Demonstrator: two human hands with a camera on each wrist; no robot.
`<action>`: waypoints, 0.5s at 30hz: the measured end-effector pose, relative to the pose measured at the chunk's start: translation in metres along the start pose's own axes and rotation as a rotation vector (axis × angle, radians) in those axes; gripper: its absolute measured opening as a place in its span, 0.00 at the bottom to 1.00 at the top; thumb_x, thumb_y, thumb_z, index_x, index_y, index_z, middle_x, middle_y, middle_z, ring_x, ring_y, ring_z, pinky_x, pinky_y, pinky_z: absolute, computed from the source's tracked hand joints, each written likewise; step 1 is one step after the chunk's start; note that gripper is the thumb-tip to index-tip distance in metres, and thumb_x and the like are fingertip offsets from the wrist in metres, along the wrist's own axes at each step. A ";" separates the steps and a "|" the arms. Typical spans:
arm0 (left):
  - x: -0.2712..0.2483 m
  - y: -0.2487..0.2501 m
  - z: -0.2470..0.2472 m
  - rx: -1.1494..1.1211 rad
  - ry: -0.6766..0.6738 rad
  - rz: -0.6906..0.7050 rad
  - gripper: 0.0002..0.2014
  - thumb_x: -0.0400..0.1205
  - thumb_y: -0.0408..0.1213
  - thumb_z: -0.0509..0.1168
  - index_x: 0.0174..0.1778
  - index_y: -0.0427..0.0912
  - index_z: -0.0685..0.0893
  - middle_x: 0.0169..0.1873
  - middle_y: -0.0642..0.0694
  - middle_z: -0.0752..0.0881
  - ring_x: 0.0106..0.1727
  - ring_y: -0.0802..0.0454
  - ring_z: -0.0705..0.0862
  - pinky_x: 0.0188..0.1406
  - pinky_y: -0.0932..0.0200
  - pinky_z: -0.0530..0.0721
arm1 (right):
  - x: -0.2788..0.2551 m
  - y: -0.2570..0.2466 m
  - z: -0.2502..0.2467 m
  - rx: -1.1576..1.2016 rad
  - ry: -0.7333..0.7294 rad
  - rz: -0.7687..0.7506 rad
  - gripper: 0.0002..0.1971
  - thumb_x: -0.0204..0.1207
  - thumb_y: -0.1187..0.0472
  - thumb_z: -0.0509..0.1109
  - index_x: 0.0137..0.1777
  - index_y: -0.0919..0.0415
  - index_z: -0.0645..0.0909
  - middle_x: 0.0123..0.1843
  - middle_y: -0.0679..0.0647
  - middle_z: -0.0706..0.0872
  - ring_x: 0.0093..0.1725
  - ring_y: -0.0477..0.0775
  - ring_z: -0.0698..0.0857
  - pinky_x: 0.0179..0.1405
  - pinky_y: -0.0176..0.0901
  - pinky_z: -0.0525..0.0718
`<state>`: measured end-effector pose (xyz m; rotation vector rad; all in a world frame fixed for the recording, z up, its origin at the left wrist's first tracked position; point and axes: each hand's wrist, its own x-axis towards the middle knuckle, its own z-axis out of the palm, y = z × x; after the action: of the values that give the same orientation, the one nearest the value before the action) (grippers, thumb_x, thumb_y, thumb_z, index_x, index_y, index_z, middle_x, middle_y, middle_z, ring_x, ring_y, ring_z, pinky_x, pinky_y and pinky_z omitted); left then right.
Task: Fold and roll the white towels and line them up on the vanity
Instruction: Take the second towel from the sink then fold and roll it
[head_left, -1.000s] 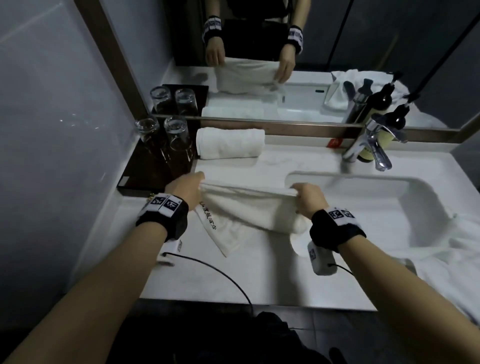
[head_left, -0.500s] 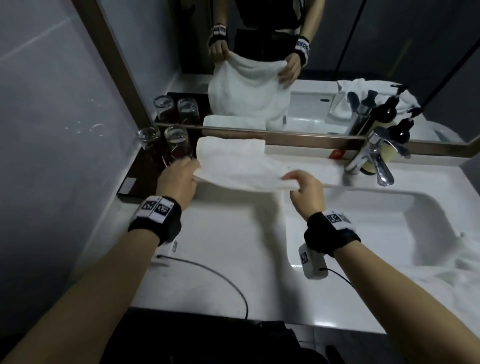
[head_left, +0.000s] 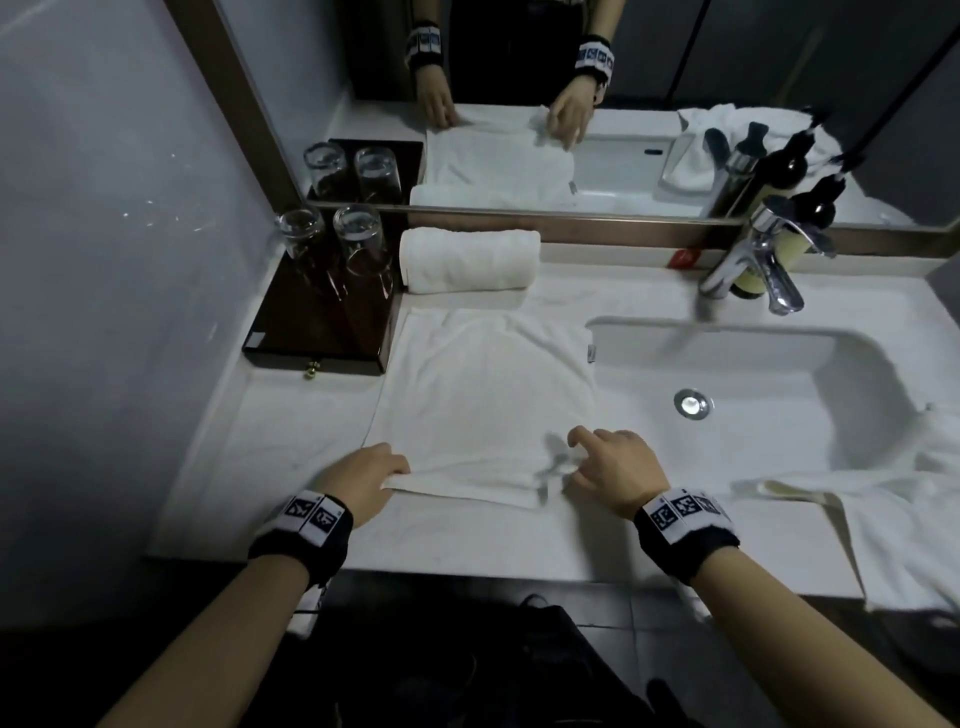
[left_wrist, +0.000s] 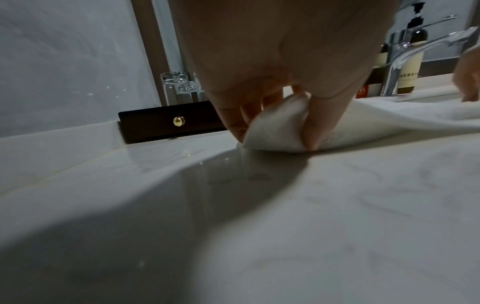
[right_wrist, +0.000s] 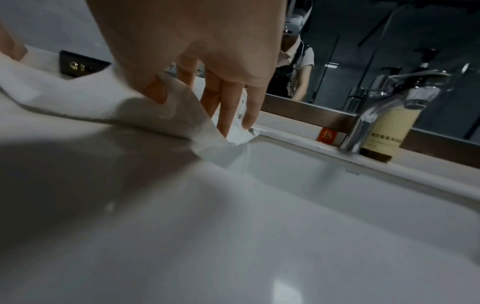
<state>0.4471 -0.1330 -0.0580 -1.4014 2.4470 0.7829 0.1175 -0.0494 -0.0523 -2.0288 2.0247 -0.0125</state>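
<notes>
While the left hand pinches the near-left corner of the flat white towel on the vanity top, the right hand pinches its near-right corner, other fingers straight. Loose towels crowd the basin alongside. Its long axis runs toward the mirror, where a rolled towel lies crosswise beside two upturned glasses.
</notes>
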 end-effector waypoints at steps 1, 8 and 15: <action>-0.002 -0.001 0.001 -0.005 -0.004 0.007 0.11 0.81 0.33 0.60 0.55 0.49 0.82 0.49 0.49 0.78 0.51 0.48 0.80 0.46 0.60 0.74 | -0.002 -0.004 0.002 -0.044 0.000 0.012 0.12 0.76 0.53 0.64 0.55 0.58 0.78 0.46 0.58 0.88 0.45 0.64 0.84 0.52 0.47 0.73; -0.018 -0.005 0.001 -0.031 -0.098 -0.055 0.06 0.75 0.42 0.62 0.31 0.54 0.79 0.35 0.50 0.84 0.41 0.46 0.83 0.40 0.54 0.79 | -0.028 -0.013 0.005 0.154 0.066 0.183 0.10 0.77 0.61 0.63 0.35 0.60 0.68 0.38 0.69 0.85 0.39 0.71 0.82 0.35 0.51 0.69; -0.013 -0.013 -0.032 -0.430 0.206 -0.059 0.09 0.76 0.39 0.69 0.36 0.60 0.80 0.36 0.52 0.85 0.40 0.50 0.84 0.40 0.52 0.82 | -0.020 -0.006 -0.001 0.372 0.154 0.396 0.10 0.81 0.60 0.58 0.38 0.59 0.65 0.39 0.73 0.84 0.41 0.73 0.81 0.34 0.52 0.69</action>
<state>0.4677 -0.1464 -0.0300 -1.7698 2.4675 1.2655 0.1227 -0.0304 -0.0463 -1.4227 2.2785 -0.4429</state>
